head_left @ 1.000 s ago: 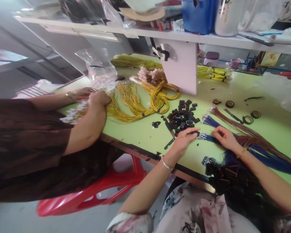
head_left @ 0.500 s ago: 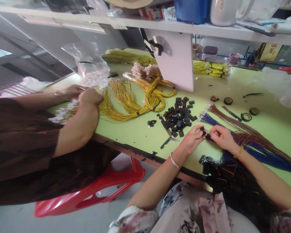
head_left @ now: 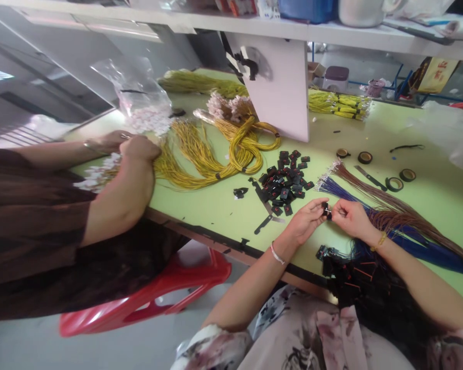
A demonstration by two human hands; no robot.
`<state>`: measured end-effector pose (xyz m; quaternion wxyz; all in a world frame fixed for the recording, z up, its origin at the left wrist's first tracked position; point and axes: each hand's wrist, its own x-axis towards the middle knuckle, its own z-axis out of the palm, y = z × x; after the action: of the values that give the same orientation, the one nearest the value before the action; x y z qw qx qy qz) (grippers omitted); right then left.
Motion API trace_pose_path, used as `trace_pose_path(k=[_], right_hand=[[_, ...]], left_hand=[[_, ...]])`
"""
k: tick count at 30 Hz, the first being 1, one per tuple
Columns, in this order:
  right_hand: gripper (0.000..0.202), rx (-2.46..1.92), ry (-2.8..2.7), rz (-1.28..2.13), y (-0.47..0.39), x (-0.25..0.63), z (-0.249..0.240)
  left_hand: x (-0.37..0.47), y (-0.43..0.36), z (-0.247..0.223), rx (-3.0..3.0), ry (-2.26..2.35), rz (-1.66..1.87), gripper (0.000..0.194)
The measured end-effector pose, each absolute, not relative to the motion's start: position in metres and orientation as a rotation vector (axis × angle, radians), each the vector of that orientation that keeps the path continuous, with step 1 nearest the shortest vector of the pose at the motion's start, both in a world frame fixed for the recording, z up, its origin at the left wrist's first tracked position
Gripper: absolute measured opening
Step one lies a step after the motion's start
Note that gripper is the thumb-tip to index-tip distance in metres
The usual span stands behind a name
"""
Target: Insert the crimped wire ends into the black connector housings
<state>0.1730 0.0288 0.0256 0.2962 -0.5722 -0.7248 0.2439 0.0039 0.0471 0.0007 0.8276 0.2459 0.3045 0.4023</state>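
Note:
Between the thumb and fingers of my left hand (head_left: 305, 222) is a small black connector housing (head_left: 325, 208). My right hand (head_left: 350, 218) is closed in a pinch right beside it, on a thin wire whose end meets the housing; its colour is hard to make out. Just beyond my hands lie a bundle of blue wires (head_left: 341, 192) and a bundle of brown wires (head_left: 364, 189), both with metal-tipped ends. To the left is a heap of black connector housings (head_left: 283, 182). Nearer my body, a dark bundle of wired connectors (head_left: 355, 272) hangs over the table edge.
Rolls of black tape (head_left: 364, 157) and a knife (head_left: 370, 178) lie behind the wires. Another knife (head_left: 263, 224) sits near the front edge. On the left, a co-worker's hands (head_left: 139, 146) are beside yellow wires (head_left: 200, 172). A white panel (head_left: 280, 87) stands under the shelf (head_left: 216, 28).
My right hand has shifted slightly, and its fingertips are still close against the connector housing. The whole view has tilted a little downward. The co-worker's hands are almost where they were.

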Motion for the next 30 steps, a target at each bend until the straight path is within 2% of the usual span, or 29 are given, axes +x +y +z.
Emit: trace_pose_path(k=[8, 24, 27, 30], right_hand=[[0.011, -1.504, -1.964, 0.673, 0.028, 0.173, 0.024], [0.020, -1.471, -2.089, 0.782, 0.037, 0.176, 0.028], [0.022, -1.602, -2.111, 0.613, 0.059, 0.180, 0.032], [0.013, -1.889, -2.144, 0.316, 0.081, 0.181, 0.028]], left_hand=[[0.005, 0.041, -0.002, 0.697, 0.785, 0.916, 0.040], [0.011, 0.035, -0.007, 0.843, 0.953, 0.965, 0.033], [0.007, 0.039, -0.003, 0.861, 0.990, 0.979, 0.031], [0.005, 0.042, 0.003, 0.883, 0.996, 0.978, 0.030]])
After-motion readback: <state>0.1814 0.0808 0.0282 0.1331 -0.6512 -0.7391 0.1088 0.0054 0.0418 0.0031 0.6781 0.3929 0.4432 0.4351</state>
